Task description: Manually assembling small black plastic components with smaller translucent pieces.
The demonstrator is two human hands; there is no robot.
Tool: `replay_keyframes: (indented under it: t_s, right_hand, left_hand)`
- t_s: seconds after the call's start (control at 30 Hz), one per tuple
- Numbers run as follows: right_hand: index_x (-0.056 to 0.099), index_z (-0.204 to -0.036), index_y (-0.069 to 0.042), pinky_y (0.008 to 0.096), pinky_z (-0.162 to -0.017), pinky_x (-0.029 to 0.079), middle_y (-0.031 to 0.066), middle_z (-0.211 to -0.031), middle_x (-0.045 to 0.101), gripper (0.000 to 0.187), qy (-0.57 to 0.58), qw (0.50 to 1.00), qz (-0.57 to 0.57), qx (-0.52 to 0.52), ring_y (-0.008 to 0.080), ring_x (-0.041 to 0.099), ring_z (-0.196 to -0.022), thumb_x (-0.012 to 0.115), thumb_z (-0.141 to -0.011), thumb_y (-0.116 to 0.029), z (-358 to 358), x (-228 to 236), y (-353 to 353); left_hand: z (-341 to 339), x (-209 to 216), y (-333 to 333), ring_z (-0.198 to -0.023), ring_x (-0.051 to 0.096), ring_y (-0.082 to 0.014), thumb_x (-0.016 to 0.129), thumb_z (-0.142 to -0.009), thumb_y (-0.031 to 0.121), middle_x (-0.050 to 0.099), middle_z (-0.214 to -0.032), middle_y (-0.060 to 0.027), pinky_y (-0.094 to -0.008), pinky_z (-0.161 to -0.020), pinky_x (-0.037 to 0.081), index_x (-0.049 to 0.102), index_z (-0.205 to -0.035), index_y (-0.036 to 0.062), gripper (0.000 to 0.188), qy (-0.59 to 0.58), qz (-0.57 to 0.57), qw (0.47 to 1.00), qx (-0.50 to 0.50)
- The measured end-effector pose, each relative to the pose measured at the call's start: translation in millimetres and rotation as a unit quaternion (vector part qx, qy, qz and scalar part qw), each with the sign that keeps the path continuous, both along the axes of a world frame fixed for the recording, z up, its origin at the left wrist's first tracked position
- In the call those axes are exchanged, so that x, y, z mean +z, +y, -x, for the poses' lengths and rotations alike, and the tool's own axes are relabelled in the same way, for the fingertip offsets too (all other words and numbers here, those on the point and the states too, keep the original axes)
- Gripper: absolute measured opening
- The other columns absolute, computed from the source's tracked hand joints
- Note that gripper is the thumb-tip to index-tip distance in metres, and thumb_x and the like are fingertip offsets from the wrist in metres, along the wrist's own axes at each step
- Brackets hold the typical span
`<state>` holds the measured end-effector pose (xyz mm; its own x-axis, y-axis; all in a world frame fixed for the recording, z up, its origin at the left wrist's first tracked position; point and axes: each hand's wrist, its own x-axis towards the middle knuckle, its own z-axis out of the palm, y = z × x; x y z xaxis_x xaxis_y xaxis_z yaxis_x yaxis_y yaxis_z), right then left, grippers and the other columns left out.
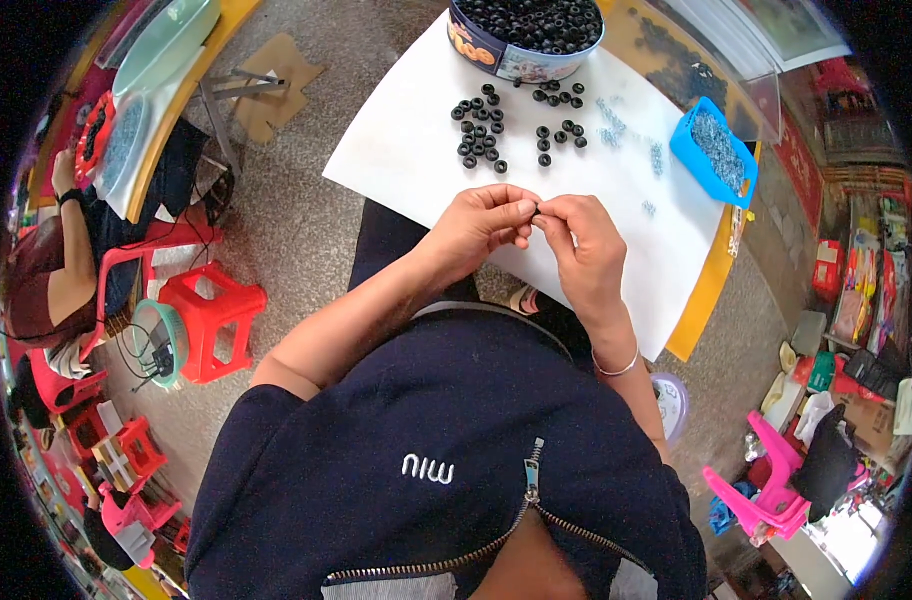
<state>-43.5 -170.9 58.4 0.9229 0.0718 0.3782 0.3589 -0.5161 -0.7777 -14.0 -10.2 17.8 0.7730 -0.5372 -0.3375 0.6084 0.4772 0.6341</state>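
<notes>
Nearest to me on the feed is the wearer's dark zip-front top, with both forearms reaching forward from it. A thin pale bracelet circles the right wrist. Beyond it, the left hand and right hand meet over the near part of a white sheet. Each closes thumb and forefinger in a pinch, tip to tip, on one small dark bead. It is mostly hidden by the fingertips and too small for me to tell which way its hole points or whether it has a long axis.

Past the fingers I count about eighteen loose black beads in the left group, seven in the right group's nearer cluster, and roughly six in its farther one. They are squat rings, several with their holes facing up at me. Right of them are three main patches of tiny clear beads.

Farther right stands one blue tray of pale small beads, its long axis slanting from upper left to lower right. One tub, heaped with black beads, stands at the sheet's far edge.

Well apart, off to the left, I see a red stool and another person's hand beside a red tray.
</notes>
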Motion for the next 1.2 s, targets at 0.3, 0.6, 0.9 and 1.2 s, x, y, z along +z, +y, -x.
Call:
replay_keyframes:
  t_s: [0.3, 0.6, 0.9, 1.2]
  right_hand:
    - [0.063, -0.089, -0.003, 0.0329, -0.064, 0.048, 0.0097, -0.082, 0.062, 0.012, 0.005, 1.0, 0.015, 0.011, 0.0237, 0.059, -0.072, 0.068, -0.078, -0.001, 3, 0, -3]
    - [0.062, -0.089, -0.002, 0.0407, -0.069, 0.047, 0.0123, -0.082, 0.062, 0.01, -0.059, 0.993, 0.097, 0.02, 0.031, 0.059, -0.076, 0.065, -0.08, -0.007, 7, 1, -10]
    - [0.051, -0.081, -0.006, 0.0384, -0.063, 0.041, 0.0095, -0.073, 0.053, 0.009, -0.163, 0.968, 0.189, 0.002, 0.0268, 0.053, -0.069, 0.056, -0.076, -0.011, 14, -5, -16]
    - [0.054, -0.087, -0.003, 0.0385, -0.065, 0.043, 0.0102, -0.076, 0.055, 0.011, -0.153, 0.971, 0.184, 0.011, 0.0272, 0.054, -0.071, 0.06, -0.08, -0.009, 23, -16, -28]
  left_hand:
    - [-3, 5, 3, -0.068, 0.058, -0.0098, 0.062, -0.092, 0.017, 0.064, -0.085, -0.0034, -0.0216, -0.066, 0.049, 0.062, -0.103, -0.0011, 0.021, -0.034, -0.05, 0.998, -0.031]
    - [-3, 13, 3, -0.071, 0.057, -0.0101, 0.059, -0.094, 0.013, 0.062, -0.086, -0.0027, -0.0235, -0.069, 0.048, 0.06, -0.106, -0.0018, 0.019, -0.086, -0.126, 0.986, -0.063]
    - [10, 5, -13, -0.069, 0.058, -0.01, 0.058, -0.093, 0.01, 0.062, -0.077, -0.0032, -0.0244, -0.065, 0.048, 0.062, -0.101, -0.0035, 0.016, -0.239, -0.245, 0.94, -0.002]
    - [8, 21, -16, -0.073, 0.058, -0.01, 0.06, -0.093, 0.013, 0.064, -0.085, -0.0026, -0.0254, -0.072, 0.05, 0.064, -0.104, -0.0046, 0.021, -0.112, -0.212, 0.967, -0.089]
